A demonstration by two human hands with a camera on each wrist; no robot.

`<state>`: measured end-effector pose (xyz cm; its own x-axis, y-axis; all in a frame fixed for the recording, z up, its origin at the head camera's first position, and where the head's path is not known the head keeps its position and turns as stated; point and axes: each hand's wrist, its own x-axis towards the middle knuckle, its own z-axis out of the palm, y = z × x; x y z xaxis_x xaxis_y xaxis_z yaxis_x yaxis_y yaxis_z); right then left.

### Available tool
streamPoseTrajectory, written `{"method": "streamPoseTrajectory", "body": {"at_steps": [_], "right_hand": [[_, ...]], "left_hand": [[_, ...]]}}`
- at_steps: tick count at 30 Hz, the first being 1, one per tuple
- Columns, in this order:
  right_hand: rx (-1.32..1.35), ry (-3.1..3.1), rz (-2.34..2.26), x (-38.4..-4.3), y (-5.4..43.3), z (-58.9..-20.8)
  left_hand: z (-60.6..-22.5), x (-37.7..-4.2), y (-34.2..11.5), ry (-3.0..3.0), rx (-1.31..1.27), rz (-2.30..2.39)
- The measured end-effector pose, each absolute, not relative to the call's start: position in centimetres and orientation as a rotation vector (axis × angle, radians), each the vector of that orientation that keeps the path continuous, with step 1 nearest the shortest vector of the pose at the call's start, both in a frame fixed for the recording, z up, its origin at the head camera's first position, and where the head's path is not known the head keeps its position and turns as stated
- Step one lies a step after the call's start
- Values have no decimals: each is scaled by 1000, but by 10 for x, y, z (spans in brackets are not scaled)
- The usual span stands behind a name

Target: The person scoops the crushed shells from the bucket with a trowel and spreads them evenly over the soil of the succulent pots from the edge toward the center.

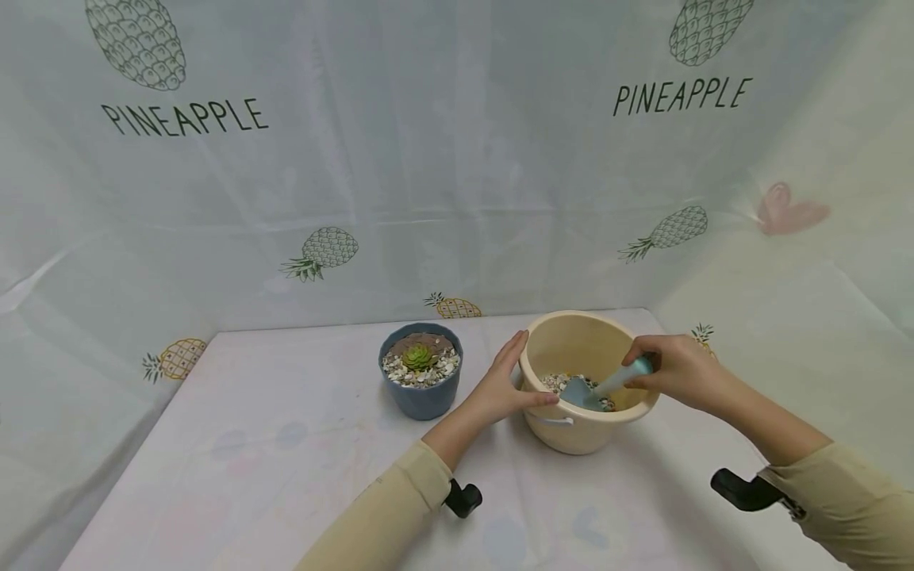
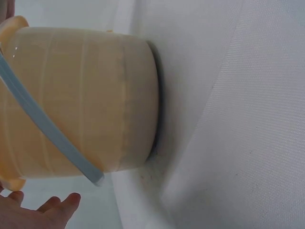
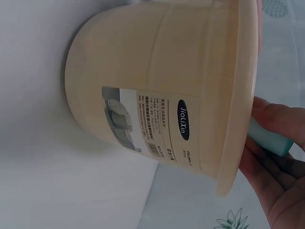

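Observation:
A cream plastic bucket [image 1: 571, 436] stands on the cloth, with mixed pebbles [image 1: 564, 381] inside. My left hand [image 1: 497, 390] spreads over the bucket's left side, thumb at the front rim and the other fingers extended along the left edge. In the left wrist view, those fingertips lie past the rim, beside the bucket wall. My right hand [image 1: 678, 366] grips the pale blue handle of a small trowel [image 1: 612, 382] from above the right rim. The trowel's blue-grey blade slants down onto the pebbles. In the right wrist view, the bucket wall hides the blade.
Left of the bucket stands a blue pot [image 1: 423, 401] holding a green succulent [image 1: 419, 357], with pale pebbles and brown soil around it. The bucket's grey-blue handle [image 2: 47, 124] hangs down its outside. A pineapple-print curtain [image 1: 428, 159] rises behind the cloth-covered table [image 1: 286, 476].

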<state>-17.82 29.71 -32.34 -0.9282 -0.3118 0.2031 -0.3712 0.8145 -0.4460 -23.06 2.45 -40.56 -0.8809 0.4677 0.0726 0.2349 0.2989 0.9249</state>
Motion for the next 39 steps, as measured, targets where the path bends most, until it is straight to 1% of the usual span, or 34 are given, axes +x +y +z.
{"method": "streamPoseTrajectory", "body": {"at_steps": [11, 21, 28, 39], "right_hand": [[344, -2850, 1042, -175, 301, -327], [247, -2813, 1154, -174, 308, -329], [157, -2758, 1342, -171, 314, -330], [62, -2640, 1504, -166, 321, -333]], "left_hand": [[-407, -231, 25, 2362, 649, 1611], [-405, -229, 24, 2355, 642, 1617], [-404, -228, 24, 2349, 635, 1621], [-405, -228, 24, 2379, 642, 1592]]}}
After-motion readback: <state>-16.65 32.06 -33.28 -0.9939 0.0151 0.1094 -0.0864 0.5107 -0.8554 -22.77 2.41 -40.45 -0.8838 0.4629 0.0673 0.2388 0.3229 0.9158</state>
